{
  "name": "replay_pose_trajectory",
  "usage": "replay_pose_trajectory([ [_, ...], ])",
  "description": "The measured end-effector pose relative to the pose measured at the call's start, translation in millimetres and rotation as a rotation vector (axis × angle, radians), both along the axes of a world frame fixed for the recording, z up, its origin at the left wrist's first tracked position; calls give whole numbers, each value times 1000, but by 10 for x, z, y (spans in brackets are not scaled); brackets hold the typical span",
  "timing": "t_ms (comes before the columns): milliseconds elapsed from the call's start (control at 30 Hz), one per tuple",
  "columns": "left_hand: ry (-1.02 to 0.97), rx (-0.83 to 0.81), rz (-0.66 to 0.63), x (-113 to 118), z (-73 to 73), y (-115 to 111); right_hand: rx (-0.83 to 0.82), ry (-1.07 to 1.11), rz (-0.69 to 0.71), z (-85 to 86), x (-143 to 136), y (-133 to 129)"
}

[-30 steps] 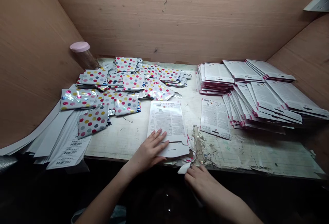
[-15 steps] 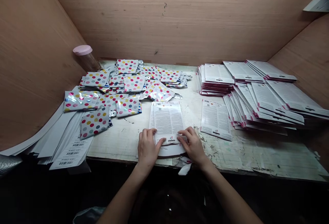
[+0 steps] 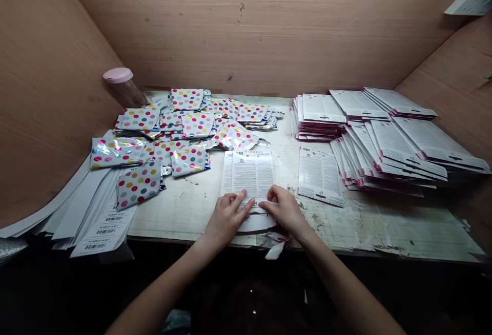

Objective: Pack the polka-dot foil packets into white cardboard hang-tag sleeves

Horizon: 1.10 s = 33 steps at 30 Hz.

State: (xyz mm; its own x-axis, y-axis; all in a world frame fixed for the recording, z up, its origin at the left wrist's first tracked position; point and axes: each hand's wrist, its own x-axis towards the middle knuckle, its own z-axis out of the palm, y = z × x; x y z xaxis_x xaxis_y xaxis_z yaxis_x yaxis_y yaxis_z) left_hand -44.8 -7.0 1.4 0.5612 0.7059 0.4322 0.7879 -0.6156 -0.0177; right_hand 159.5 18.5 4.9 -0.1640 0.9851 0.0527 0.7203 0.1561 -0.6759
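Observation:
A white printed packet [image 3: 251, 171] with small text columns lies in front of me, on top of another packet [image 3: 227, 173] whose left edge shows. My left hand [image 3: 229, 216] rests on its lower left part, fingers stretched over the print and a little apart. At the lower right edge, my right hand [image 3: 285, 213] pinches the packet, thumb on top and fingers curled. The two thumbs come close together near the bottom. Under the hands, a curved white sheet [image 3: 255, 223] reaches toward the table edge.
Polka-dot pouches [image 3: 198, 124] are heaped at the back left, by a jar with a pink lid [image 3: 118, 75]. Barcode label sheets [image 3: 102, 232] hang over the front left edge. A single printed packet [image 3: 320, 176] lies to the right, beside stacked packets [image 3: 392, 145]. Wooden panels [image 3: 230, 27] surround the table.
My left hand has shifted right and inward, off the packet's left edge and onto its print. My right hand has moved slightly left, its fingers more curled. The camera view has shifted a little.

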Motion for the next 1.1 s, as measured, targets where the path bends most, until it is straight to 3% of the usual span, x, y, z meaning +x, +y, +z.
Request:
replay_pose_trajectory([
  [167, 156, 127, -232, -116, 178, 171, 626, -247, 187, -7, -41, -197],
  [267, 101, 199, -340, -138, 365, 221, 870, -277, 322, 35, -41, -241],
  [433, -73, 247, -395, -19, 631, 145, 885, -309, 355, 262, -11, -210],
  [600, -131, 243, -397, 88, 762, 98, 950, -329, 334, 498, 70, -277],
  [800, -210, 280, -391, 124, 918, 198, 1118, -408, 413, 791, 478, -257],
  [833, -236, 274, -323, 111, 910, 224, 1143, -430, 400, 808, 602, -239],
  [900, -296, 226, -67, 38, 819, 272, 1129, -479, 347, 761, 895, -199],
  [967, -343, 108, 228, -97, 623, 300, 1014, -512, 305, 593, 1199, -158],
  [1000, -353, 25, 316, -177, 498, 303, 917, -519, 288, 474, 1332, -138],
  [1100, -475, -290, 388, -375, 126, 270, 556, -552, 207, 92, 1570, -77],
])
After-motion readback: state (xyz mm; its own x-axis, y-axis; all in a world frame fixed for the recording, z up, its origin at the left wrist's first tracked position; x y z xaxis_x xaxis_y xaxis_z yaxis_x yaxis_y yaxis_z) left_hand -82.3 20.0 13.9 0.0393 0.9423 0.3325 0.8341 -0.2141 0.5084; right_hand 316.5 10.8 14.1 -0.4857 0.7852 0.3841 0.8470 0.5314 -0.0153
